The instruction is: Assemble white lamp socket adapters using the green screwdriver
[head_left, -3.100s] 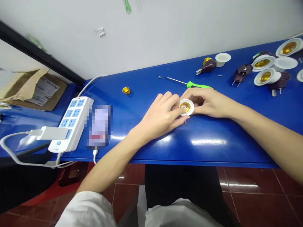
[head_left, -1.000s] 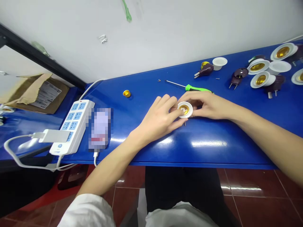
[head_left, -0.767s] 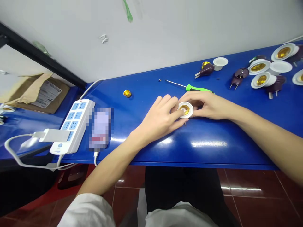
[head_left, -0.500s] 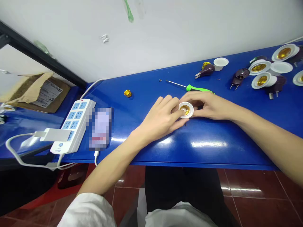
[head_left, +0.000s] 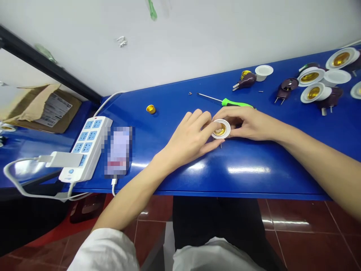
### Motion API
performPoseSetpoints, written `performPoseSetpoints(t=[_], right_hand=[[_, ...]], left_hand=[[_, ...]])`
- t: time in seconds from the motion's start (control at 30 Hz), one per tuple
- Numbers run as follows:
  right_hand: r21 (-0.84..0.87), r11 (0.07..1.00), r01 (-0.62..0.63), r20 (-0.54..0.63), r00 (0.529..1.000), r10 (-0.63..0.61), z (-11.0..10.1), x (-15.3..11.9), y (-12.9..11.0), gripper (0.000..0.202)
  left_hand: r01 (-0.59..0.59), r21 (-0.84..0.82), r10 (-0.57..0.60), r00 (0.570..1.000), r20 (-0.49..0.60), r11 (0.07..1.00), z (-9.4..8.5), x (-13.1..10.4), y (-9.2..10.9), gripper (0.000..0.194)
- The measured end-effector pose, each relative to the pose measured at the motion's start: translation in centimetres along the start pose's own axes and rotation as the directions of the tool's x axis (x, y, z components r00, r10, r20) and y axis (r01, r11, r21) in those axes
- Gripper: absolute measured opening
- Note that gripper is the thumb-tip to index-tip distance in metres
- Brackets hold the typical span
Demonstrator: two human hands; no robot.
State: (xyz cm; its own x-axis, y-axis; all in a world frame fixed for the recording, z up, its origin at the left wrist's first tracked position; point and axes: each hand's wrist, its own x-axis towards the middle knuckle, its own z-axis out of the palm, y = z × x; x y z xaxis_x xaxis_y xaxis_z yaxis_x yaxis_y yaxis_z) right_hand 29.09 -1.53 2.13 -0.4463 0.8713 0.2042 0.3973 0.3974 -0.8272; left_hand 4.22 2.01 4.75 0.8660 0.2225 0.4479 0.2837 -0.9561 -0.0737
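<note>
A lamp socket (head_left: pixel 225 130) with a white rim and a gold threaded inside is held just above the blue table, its mouth tilted up towards me. My right hand (head_left: pixel 242 122) grips it from the right, fingers curled behind the rim and thumb beneath. From the other side my left hand (head_left: pixel 194 133) reaches in, the index fingertip inside the gold opening and the thumb by the lower rim. A metal prong pokes out below. Behind the right hand lies a screwdriver (head_left: pixel 238 103) with a green and black handle.
A loose gold threaded shell (head_left: pixel 151 109) and small screws (head_left: pixel 190 93) lie on the table (head_left: pixel 175 184). Brown plug bodies (head_left: pixel 248 81), a white cover (head_left: pixel 264 72) and several lamp sockets (head_left: pixel 313 92) stand right. A power strip (head_left: pixel 93 141) and blurred phone (head_left: pixel 120 152) are left.
My left index finger has tipped further into the socket's mouth, and its fingertip now covers part of the inside. My right hand keeps its hold. The view has shifted slightly.
</note>
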Motion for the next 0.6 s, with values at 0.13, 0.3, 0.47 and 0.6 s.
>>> performPoseSetpoints(t=[0.13,0.3,0.47,0.6], right_hand=[[-0.01,1.0,0.003,0.003,1.0,-0.003,-0.06,-0.05,0.08,0.05],[-0.007,1.0,0.004,-0.001,1.0,-0.004,-0.02,-0.08,0.06,0.051],[-0.007,1.0,0.007,0.007,1.0,-0.007,-0.06,-0.04,-0.1,0.048],[-0.006,1.0,0.012,0.006,1.0,-0.012,-0.08,-0.03,-0.09,0.046]], left_hand=[[-0.018,-0.012,0.017,1.0,-0.02,1.0,0.0,0.02,-0.06,0.028],[-0.004,-0.044,0.004,1.0,-0.01,0.999,0.1,-0.06,-0.15,0.026],[-0.026,-0.029,0.025,0.999,-0.036,0.999,0.26,-0.13,-0.22,0.025],[-0.037,-0.012,0.036,0.998,-0.048,0.999,0.33,-0.14,-0.18,0.025]])
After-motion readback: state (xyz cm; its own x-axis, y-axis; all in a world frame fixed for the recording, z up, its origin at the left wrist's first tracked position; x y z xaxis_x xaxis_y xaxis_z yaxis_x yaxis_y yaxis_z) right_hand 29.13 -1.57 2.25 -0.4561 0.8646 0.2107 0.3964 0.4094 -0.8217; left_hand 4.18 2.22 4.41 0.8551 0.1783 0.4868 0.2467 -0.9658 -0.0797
